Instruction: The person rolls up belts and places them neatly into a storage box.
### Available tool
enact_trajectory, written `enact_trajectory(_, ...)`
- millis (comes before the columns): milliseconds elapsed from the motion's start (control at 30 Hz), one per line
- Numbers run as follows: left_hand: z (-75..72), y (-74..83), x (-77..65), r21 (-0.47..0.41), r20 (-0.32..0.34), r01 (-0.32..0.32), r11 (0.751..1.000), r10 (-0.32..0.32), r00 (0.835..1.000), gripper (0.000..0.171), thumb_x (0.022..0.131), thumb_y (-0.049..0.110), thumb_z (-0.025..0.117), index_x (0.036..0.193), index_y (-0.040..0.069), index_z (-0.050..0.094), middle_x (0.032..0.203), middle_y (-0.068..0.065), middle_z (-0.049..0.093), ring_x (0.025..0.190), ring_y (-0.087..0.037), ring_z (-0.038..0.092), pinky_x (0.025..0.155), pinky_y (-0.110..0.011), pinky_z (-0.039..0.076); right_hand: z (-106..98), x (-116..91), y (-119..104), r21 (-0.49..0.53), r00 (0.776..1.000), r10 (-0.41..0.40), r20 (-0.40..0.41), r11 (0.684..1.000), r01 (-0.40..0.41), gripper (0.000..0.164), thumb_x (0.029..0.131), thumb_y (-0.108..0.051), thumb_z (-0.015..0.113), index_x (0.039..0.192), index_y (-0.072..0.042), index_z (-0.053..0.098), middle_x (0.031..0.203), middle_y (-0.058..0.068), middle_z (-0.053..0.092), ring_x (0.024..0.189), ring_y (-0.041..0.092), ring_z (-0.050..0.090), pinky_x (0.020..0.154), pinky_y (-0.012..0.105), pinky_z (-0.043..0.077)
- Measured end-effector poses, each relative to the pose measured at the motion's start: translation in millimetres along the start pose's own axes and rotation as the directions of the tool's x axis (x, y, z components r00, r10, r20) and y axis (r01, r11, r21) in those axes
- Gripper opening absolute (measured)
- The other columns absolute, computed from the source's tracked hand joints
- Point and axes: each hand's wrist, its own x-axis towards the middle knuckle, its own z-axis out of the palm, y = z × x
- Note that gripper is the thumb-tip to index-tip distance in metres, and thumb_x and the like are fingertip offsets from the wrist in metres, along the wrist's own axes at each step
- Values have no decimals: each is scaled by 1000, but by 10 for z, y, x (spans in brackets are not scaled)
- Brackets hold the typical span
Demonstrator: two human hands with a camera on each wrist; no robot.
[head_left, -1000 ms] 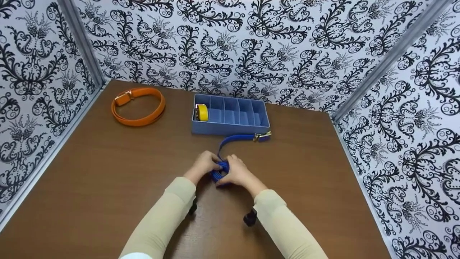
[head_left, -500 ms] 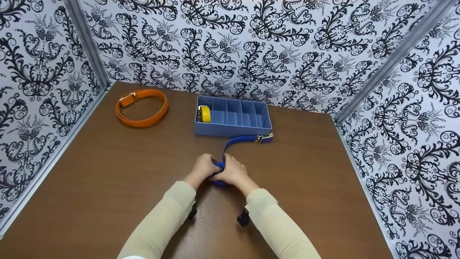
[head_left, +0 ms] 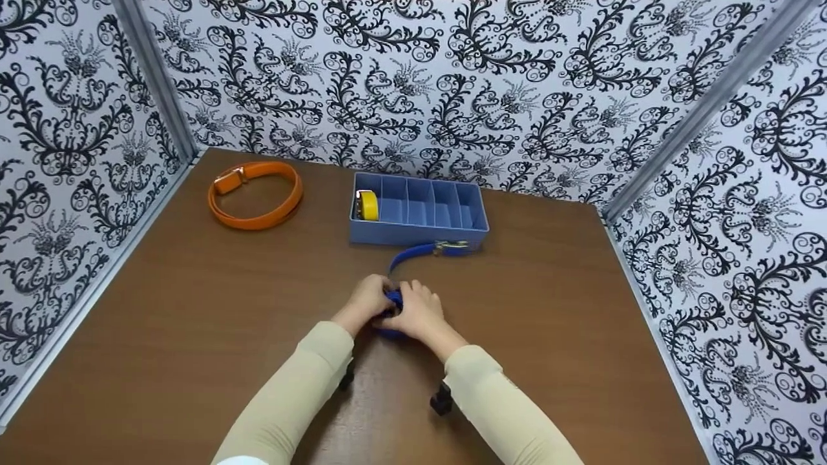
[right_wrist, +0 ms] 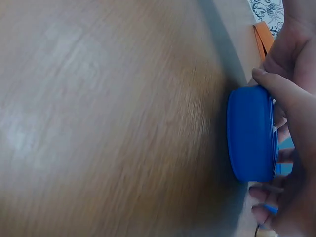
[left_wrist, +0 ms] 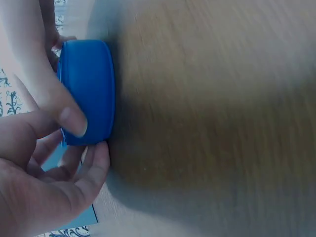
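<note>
A blue belt (head_left: 412, 252) lies partly rolled up on the table, its gold buckle (head_left: 451, 246) at the loose end in front of the organizer box. My left hand (head_left: 368, 299) grips the coil from the left, its fingers at the lower side in the left wrist view. On the other side my right hand (head_left: 420, 312) holds the coil, thumb laid along its near face. Both wrist views show the blue coil (left_wrist: 90, 94) standing on its edge, layers wound tightly. The hands hide much of the roll in the head view.
Behind the hands stands a blue-grey organizer box (head_left: 420, 234) with several compartments; a yellow rolled belt (head_left: 369, 205) sits in the leftmost one. An orange belt (head_left: 258, 221) with a gold buckle lies looped at the back left. Patterned walls (head_left: 413, 77) enclose the table.
The belt's loose tail has shortened and its buckle end has slid left along the box front. Both hands stay around the coil, with small shifts of the fingers.
</note>
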Motion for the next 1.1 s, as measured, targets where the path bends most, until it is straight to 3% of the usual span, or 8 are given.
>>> enact_trajectory(133, -8, -8, 31, 3, -3, -36, 999, 36, 999, 23, 69, 3, 85, 90, 2, 77, 92, -9, 72, 92, -28, 65, 84, -38, 52, -26, 7, 15, 98, 999, -42, 18, 994, 40, 91, 65, -63, 80, 126, -3, 52, 115, 11, 50, 112, 33, 48, 98, 49, 38)
enact_trajectory(300, 38, -27, 16, 16, -66, -35, 999, 36, 997, 22, 68, 9, 87, 85, 2, 75, 89, -9, 70, 89, -30, 64, 82, -38, 52, -40, 36, 2, 121, 999, -4, 45, 993, -1, 99, 65, -62, 81, 139, -6, 47, 123, 15, 49, 116, 36, 48, 100, 50, 37)
enact_trajectory(400, 65, -43, -22, 14, -83, -10, 1000, 11, 997, 22, 70, 11, 86, 85, 2, 72, 89, -9, 69, 89, -31, 64, 81, -38, 52, -17, 49, -31, 77, 997, 60, 47, 995, -64, 101, 66, -65, 78, 143, -8, 45, 128, 18, 49, 118, 38, 49, 98, 51, 39)
enact_trajectory(567, 29, -53, -88, 11, -60, 87, 996, -86, 994, 22, 74, 11, 82, 89, 1, 70, 91, -9, 69, 90, -30, 64, 81, -38, 52, 53, 57, -110, -27, 984, 176, 18, 984, -176, 103, 67, -73, 70, 138, -1, 47, 128, 19, 55, 115, 37, 54, 95, 52, 42)
enact_trajectory(667, -5, -46, -113, 7, -33, 91, 996, -90, 995, 19, 76, 11, 82, 87, 0, 70, 89, -10, 68, 88, -30, 63, 79, -39, 53, 88, 61, -130, -63, 979, 202, 9, 978, -201, 104, 69, -74, 66, 138, 0, 45, 126, 19, 58, 112, 37, 57, 95, 52, 41)
enact_trajectory(900, -8, -65, -77, -21, -41, -18, 1000, 17, 999, 11, 78, 8, 81, 78, 3, 71, 77, -5, 67, 75, -22, 61, 72, -36, 52, 32, 41, -86, -97, 993, 114, 39, 989, -110, 107, 71, -77, 63, 147, -6, 39, 131, 17, 56, 116, 36, 54, 98, 53, 37)
enact_trajectory(1100, -63, -94, 51, 45, -10, -79, 996, 80, 997, 14, 77, 9, 82, 89, 4, 77, 92, -7, 72, 91, -26, 65, 84, -36, 51, -67, 9, -52, 23, 995, -35, 91, 999, 33, 106, 63, -65, 79, 143, -6, 45, 125, 15, 48, 117, 35, 45, 97, 53, 34)
